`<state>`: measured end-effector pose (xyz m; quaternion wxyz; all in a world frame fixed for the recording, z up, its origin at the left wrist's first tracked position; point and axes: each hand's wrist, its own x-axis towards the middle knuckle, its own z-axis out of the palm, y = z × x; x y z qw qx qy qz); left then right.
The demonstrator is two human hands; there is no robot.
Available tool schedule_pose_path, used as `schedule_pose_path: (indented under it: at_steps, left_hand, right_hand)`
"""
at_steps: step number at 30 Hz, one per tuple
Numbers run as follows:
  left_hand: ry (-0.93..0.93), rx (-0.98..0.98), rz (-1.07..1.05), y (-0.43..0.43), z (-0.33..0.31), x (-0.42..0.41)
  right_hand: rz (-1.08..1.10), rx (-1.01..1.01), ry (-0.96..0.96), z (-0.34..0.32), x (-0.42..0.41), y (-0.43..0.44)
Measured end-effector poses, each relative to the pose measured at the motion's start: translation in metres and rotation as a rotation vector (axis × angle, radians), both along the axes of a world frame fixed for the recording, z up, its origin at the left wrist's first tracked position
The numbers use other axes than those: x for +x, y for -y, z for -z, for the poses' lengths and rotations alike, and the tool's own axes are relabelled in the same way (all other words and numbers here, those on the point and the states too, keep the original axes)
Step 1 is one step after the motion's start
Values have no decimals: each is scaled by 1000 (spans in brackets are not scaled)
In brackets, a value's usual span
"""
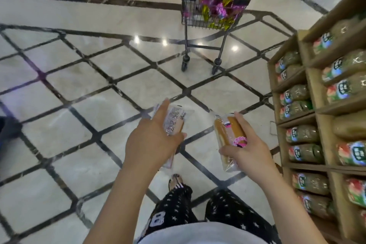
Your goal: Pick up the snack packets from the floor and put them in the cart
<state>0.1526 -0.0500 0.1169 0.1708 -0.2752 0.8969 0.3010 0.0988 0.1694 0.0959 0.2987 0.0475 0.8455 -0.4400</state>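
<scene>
I see left hand (pixel 152 140) gripping one snack packet (pixel 175 123), right hand (pixel 251 151) gripping a cake packet (pixel 227 134), both near, above the tiled floor (pixel 79 85). Wire cart (pixel 186 41) stands far, well apart.

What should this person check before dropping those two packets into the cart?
1. The left hand holds the left packet: ok.
2. The right hand holds the right packet: ok.
3. The cart is within arm's reach: not ok, it stands further ahead.
4. The floor up to the cart is free of obstacles: ok.
5. Room left in the cart: cannot tell, its top is cut off.
</scene>
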Motion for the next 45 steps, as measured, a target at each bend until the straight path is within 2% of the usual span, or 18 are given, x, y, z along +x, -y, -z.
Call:
schedule_pose_path:
  at_steps: [10, 18, 22, 28, 34, 37, 45]
  left_hand:
    - [-20, 18, 19, 55, 3, -184]
    - [-32, 67, 15, 54, -6, -366]
    - [-85, 31, 24, 61, -2, -450]
    - [-92, 43, 49, 77, 9, -542]
    - [-72, 16, 137, 122, 39, -677]
    - [-85, -17, 155, 149, 48, -748]
    - [-108, -186, 193, 186, 59, -905]
  right_hand:
    - [245, 0, 31, 7, -158, -2]
    - [181, -28, 11, 0, -362, 20]
    - [82, 35, -33, -10, -453, 31]
    - [142, -18, -21, -1, -547, 57]
    - [158, 8, -20, 19, -659, 106]
    - [184, 75, -45, 24, -720, 140]
    - [75, 434, -139, 44, -857, 220]
